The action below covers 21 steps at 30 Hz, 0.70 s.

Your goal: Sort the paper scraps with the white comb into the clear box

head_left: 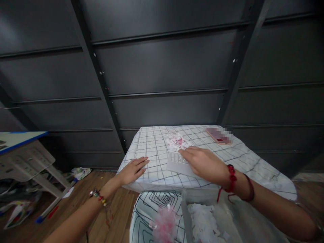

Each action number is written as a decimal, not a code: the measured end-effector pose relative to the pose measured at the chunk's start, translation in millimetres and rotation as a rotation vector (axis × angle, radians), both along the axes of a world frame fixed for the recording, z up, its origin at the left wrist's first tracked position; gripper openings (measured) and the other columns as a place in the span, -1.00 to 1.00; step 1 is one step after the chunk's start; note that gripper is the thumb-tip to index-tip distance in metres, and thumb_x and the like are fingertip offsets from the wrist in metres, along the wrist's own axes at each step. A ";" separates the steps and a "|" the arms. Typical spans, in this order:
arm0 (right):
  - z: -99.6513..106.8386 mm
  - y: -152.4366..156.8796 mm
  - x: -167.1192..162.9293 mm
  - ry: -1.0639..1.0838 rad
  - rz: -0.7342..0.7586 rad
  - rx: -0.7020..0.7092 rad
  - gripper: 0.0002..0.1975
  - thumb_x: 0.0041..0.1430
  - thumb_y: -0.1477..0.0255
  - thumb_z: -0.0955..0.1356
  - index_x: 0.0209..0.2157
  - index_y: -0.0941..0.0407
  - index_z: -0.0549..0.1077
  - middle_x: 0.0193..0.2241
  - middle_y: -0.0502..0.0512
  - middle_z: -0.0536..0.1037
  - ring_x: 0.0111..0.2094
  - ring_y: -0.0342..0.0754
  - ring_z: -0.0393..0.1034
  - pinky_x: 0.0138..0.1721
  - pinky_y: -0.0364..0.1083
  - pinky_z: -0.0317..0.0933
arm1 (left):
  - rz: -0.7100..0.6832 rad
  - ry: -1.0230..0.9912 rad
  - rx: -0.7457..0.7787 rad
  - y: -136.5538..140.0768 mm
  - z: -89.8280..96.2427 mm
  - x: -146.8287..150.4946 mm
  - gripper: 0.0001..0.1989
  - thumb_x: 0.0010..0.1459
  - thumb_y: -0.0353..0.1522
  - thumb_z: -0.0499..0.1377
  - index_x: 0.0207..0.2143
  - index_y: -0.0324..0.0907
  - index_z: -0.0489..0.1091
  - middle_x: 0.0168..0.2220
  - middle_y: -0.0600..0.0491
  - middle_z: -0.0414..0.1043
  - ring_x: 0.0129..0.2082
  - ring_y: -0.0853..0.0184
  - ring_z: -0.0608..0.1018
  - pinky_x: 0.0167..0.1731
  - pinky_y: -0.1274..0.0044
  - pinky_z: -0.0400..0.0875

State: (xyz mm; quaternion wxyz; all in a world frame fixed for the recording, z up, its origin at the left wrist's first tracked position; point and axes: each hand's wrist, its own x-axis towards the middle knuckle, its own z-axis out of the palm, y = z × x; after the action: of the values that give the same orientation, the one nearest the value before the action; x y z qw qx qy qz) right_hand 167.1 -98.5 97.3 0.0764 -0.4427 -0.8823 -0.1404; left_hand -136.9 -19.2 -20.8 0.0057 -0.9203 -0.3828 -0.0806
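My left hand (134, 170) rests flat on the left edge of the checked tablecloth (154, 148), its fingers stretched out and holding nothing. My right hand (202, 162) is over the right part of a white, slotted tray-like piece (174, 166). Its fingers are drawn together and point down at the slots; what they pinch, if anything, is hidden. Just behind the white piece lies a loose pile of small white and pink bits (177, 141), close to my right fingertips.
A pink-edged phone (219, 135) lies at the table's back right. In front of the table are a translucent bin (186, 216) with white pieces and a pink fluffy bundle (164, 224) on a patterned cloth. A blue-edged desk (27, 138) stands left; dark panelled wall behind.
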 end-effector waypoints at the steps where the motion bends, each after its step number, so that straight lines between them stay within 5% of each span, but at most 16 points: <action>1: 0.2 10.6 13.0 0.006 -0.025 0.047 -0.65 0.00 0.68 0.16 -0.17 0.21 0.37 -0.32 0.16 0.50 -0.27 -0.05 0.36 -0.26 -0.11 0.22 | 0.001 0.005 0.005 -0.6 0.0 -0.3 -0.57 0.25 -0.24 -0.15 0.14 -0.13 0.08 0.18 -0.02 0.05 0.15 0.25 0.14 0.08 0.36 0.08; 6: -10.3 62.9 74.1 0.044 -0.095 0.171 -0.68 0.06 0.65 0.14 -0.22 0.22 0.42 -0.30 0.19 0.52 -0.26 -0.04 0.38 -0.20 -0.06 0.21 | -0.005 -0.019 0.027 -2.5 2.3 -0.4 -0.58 0.25 -0.25 -0.15 0.14 -0.09 0.07 0.16 0.01 0.08 0.13 0.26 0.17 0.08 0.37 0.07; 12: -28.9 86.2 101.9 0.115 0.019 0.027 -0.70 0.17 0.51 0.11 -0.24 0.21 0.43 -0.29 0.18 0.52 -0.22 -0.05 0.37 -0.15 -0.05 0.19 | -0.084 0.090 0.015 10.7 29.1 19.0 -0.62 0.21 -0.19 -0.12 -0.05 -0.16 0.27 -0.07 -0.05 0.32 -0.09 0.21 0.38 -0.07 0.42 0.22; 16: -27.3 89.0 107.9 0.135 0.080 -0.083 -0.69 0.20 0.43 0.12 -0.20 0.17 0.42 -0.28 0.14 0.52 -0.24 -0.06 0.38 -0.20 -0.08 0.20 | 0.099 0.127 0.039 35.8 37.7 45.5 -0.52 0.24 -0.12 -0.27 0.00 -0.15 0.22 -0.25 -0.04 0.41 -0.28 0.20 0.47 -0.25 0.42 0.30; 21: -23.8 97.3 117.5 0.100 0.069 -0.140 -0.76 0.15 0.40 0.18 -0.29 0.11 0.44 -0.48 0.03 0.51 -0.43 -0.10 0.40 -0.35 -0.14 0.21 | 0.196 0.096 0.102 73.9 26.7 79.4 -0.48 0.24 -0.11 -0.28 -0.02 -0.21 0.25 -0.15 -0.10 0.37 -0.20 0.17 0.44 -0.23 0.42 0.29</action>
State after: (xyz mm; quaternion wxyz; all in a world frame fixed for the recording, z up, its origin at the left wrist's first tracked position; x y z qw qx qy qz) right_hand 284.6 -1.2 73.5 0.0940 -0.4228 -0.8998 -0.0535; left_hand -57.6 54.7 5.9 0.0786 -0.8798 -0.4656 -0.0551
